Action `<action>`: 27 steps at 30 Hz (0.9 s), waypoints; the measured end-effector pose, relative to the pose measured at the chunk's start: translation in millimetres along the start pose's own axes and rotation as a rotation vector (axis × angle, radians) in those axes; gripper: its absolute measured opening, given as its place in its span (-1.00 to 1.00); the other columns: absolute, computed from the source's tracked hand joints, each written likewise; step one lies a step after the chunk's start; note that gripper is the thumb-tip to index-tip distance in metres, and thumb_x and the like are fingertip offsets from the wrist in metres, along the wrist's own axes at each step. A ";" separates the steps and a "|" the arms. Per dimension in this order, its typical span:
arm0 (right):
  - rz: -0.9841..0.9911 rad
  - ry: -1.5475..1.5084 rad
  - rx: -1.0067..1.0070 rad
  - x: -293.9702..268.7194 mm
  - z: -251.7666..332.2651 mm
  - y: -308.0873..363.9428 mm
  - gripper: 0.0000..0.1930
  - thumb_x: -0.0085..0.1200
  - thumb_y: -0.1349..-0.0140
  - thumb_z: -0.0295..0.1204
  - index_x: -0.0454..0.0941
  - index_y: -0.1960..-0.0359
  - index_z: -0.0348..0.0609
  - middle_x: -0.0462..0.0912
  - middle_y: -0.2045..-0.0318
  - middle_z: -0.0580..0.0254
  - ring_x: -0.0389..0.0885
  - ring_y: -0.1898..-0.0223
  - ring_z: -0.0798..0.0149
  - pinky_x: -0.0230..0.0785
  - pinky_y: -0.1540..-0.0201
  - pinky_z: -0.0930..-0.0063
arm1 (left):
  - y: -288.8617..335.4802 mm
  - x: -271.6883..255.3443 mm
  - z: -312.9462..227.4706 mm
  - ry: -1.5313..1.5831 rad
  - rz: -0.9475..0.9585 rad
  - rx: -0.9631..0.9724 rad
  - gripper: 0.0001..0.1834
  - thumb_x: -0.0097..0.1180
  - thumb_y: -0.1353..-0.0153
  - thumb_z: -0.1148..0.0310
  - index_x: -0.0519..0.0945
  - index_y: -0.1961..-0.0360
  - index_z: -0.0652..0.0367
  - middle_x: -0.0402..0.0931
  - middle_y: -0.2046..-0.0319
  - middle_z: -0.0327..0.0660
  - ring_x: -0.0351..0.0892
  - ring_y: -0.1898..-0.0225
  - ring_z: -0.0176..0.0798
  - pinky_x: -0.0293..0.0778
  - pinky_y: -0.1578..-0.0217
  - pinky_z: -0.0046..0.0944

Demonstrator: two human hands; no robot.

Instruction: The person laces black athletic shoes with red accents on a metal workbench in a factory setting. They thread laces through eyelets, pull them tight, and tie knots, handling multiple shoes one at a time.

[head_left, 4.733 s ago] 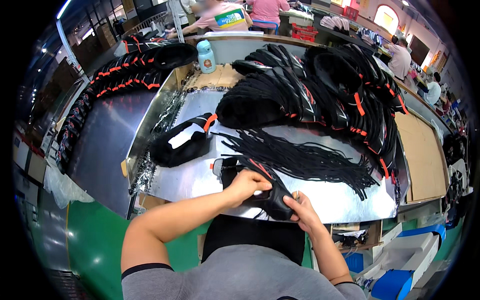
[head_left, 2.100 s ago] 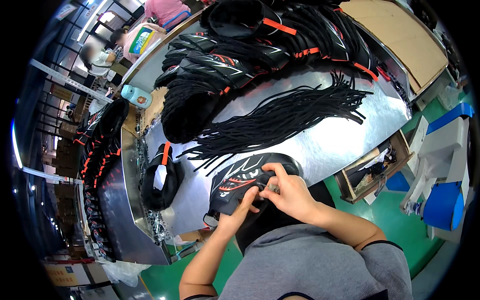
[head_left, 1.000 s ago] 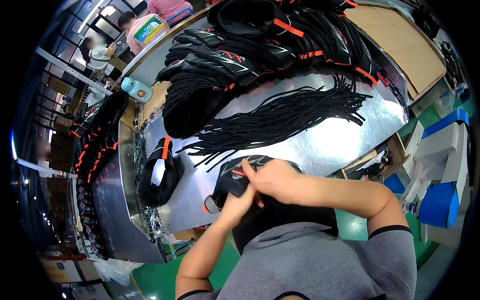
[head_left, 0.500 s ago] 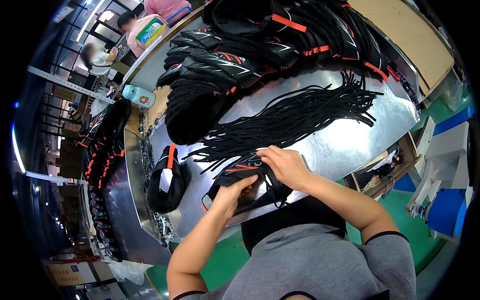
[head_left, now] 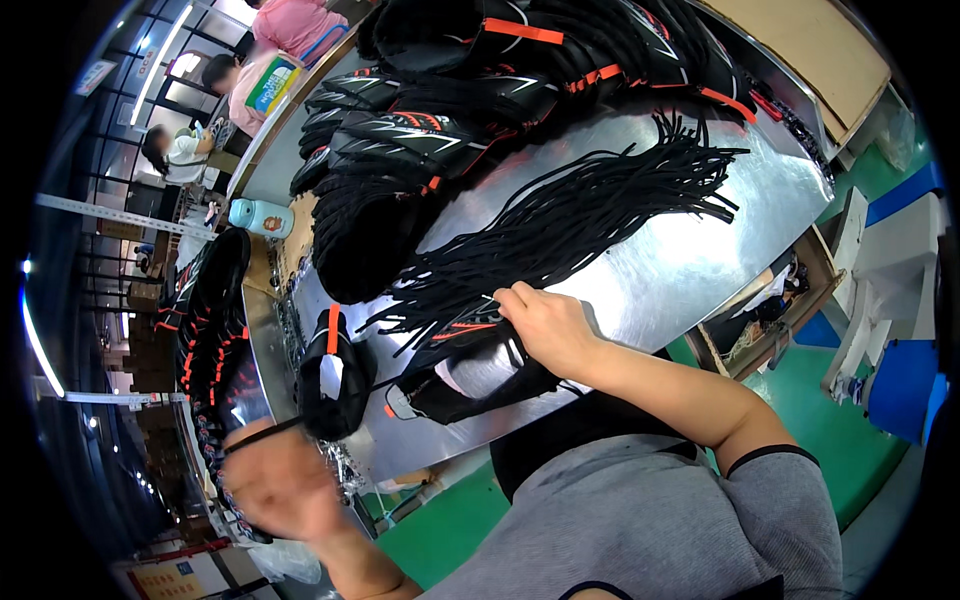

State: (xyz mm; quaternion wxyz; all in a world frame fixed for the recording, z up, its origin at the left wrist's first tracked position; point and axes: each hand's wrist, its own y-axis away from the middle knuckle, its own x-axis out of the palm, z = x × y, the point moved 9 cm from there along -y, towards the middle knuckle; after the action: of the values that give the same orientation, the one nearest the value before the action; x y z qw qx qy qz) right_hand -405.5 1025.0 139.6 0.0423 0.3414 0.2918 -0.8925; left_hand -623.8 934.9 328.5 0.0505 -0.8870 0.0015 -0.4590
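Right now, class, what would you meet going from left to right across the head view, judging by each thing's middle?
Blurred left hand, lone shoe upper, handled shoe upper, right hand, wooden drawer, blue-and-white equipment.

A black shoe upper [head_left: 510, 395], with red and pale streaks along its far side and an orange tab at its left end, lies gaping open by the worktop's [head_left: 650, 290] near edge, partly beneath the right hand [head_left: 545, 325]. A thin black lace [head_left: 268, 432] stretches nearly straight leftward to the blurred left hand [head_left: 285, 480].
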 end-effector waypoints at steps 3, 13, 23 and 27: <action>0.021 0.026 0.010 5.2 2.0 -0.1 -0.80 0.15 -0.27 -0.42 0.54 0.10 -0.14 0.55 0.37 0.22 0.67 0.46 0.16 0.51 0.45 0.31 | 18.7 61.9 -51.0 0.064 0.295 0.218 -0.86 0.04 -0.30 0.45 0.42 0.43 0.08 0.27 0.56 -0.31 0.35 0.45 -0.34 0.17 0.50 -0.36; -0.073 -0.080 0.012 -5.7 5.1 -1.7 -0.89 0.13 -0.29 -0.46 0.52 0.20 -0.20 0.57 0.40 0.16 0.68 0.40 0.10 0.52 0.38 0.29 | 22.6 -73.6 125.1 -1.410 0.019 -0.053 -0.90 0.21 -0.28 0.48 0.52 0.28 0.21 0.49 0.32 -0.20 0.48 0.16 -0.23 0.36 0.02 -0.19; -0.072 -0.018 -0.015 1.2 8.6 1.7 -0.84 0.15 -0.30 -0.43 0.56 0.12 -0.15 0.59 0.36 0.22 0.67 0.41 0.14 0.50 0.40 0.30 | 8.8 7.6 -124.8 0.163 0.181 0.411 -0.83 -0.02 -0.26 0.64 0.29 0.34 0.13 0.25 0.31 -0.26 0.24 0.17 -0.27 0.17 0.12 -0.18; -0.079 0.019 -0.008 -0.4 5.8 0.3 -0.84 0.16 -0.30 -0.43 0.56 0.13 -0.15 0.59 0.36 0.22 0.68 0.41 0.14 0.50 0.40 0.30 | 4.0 -5.0 -124.6 0.148 0.095 0.412 -0.91 -0.04 -0.32 0.58 0.33 0.31 0.19 0.27 0.30 -0.22 0.28 0.20 -0.24 0.26 0.05 -0.17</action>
State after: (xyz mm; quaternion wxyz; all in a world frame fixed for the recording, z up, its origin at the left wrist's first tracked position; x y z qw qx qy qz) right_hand -408.5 1021.4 143.1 0.0056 0.3377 0.3090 -0.8891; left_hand -728.0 920.2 395.5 0.2521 -0.8208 -0.0469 -0.5104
